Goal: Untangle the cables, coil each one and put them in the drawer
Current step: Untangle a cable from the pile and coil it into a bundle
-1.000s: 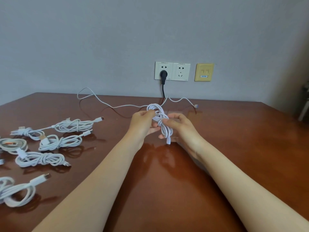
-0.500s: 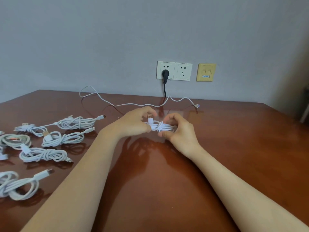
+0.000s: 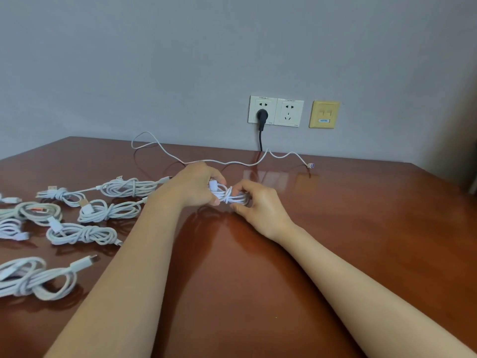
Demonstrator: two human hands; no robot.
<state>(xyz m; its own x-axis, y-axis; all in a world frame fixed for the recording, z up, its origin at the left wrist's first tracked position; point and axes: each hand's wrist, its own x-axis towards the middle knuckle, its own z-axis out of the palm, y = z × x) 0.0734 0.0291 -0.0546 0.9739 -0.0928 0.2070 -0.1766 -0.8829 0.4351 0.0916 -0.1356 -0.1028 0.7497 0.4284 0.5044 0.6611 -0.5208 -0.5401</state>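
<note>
Apparently tied cable coil (image 3: 233, 197) between both hands (image 3: 196, 187) (image 3: 260, 206)

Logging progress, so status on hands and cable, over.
Left hand and right hand grip the coiled white cable over the table. Tied bundles lie left. Loose cable uncoiled near the wall. No drawer in view.

A single head-worn wide-angle camera, close above the wooden table (image 3: 361, 241), faces forward and down toward the wall sockets (image 3: 276, 111) at twelve o'clock, with coiled cables (image 3: 82, 232) at nine.
</note>
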